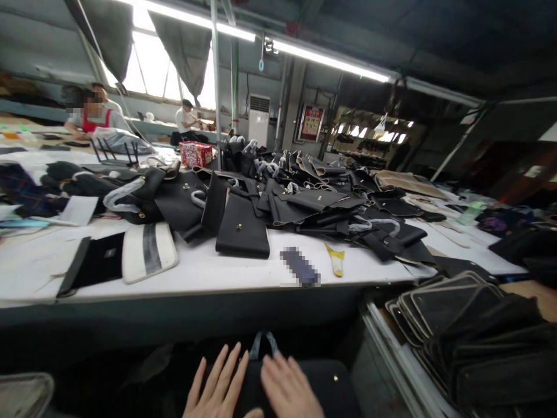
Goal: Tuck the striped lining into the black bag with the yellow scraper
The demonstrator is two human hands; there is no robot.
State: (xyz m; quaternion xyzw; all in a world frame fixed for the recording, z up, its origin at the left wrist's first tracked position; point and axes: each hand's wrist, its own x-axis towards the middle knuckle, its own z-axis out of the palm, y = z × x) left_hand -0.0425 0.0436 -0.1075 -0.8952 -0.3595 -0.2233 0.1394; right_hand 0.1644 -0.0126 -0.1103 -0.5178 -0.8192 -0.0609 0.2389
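Note:
Below the table's front edge, both my hands lie on a black leather piece (324, 383) in my lap. My left hand (217, 386) is open, fingers stretched out flat and spread on the piece. My right hand (289, 389) lies beside it, fingers extended and close together, also flat on the leather. A small brass stud shows on the piece to the right of my right hand. A grey strap loop (263, 343) sticks up just beyond my fingertips.
A white worktable (209, 270) carries a big heap of black leather parts (296, 200), a black flap (241, 232), a white-and-grey panel (148, 251) and a yellow scrap (336, 260). Stacked black panels (452, 313) sit at right. Two people work at far tables, back left.

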